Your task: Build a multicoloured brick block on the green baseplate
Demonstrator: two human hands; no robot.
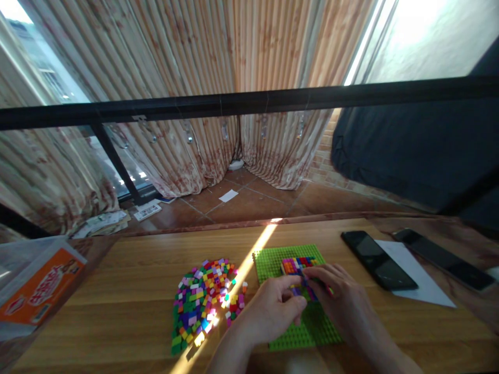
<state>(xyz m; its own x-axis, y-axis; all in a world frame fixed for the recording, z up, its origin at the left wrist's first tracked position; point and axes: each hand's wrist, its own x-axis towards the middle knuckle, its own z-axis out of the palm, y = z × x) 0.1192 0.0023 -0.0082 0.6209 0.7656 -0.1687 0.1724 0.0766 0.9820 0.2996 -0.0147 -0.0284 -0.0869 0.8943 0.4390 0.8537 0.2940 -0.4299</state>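
Note:
A green studded baseplate [268, 257] lies on the wooden table in front of me. On it stands a block of small multicoloured toy bricks [294, 266], its lower part mostly covered by my fingers. My left hand [275, 306] reaches in from the left. Its index finger is stretched to the near side of the block, with the thumb held apart below. My right hand [341, 293] rests over the block's right side, fingers bent and close together. A bit of pink shows by those fingers, but what they pinch is hidden. Left of the plate spreads a pile of loose bricks [198, 296].
Right of the plate lies a black phone [378, 259] on a white paper sheet [424, 283], with another dark phone [446, 259] beyond it. A clear plastic box [39, 254] with an orange label stands at the left. A dark railing [241, 104] crosses behind the table.

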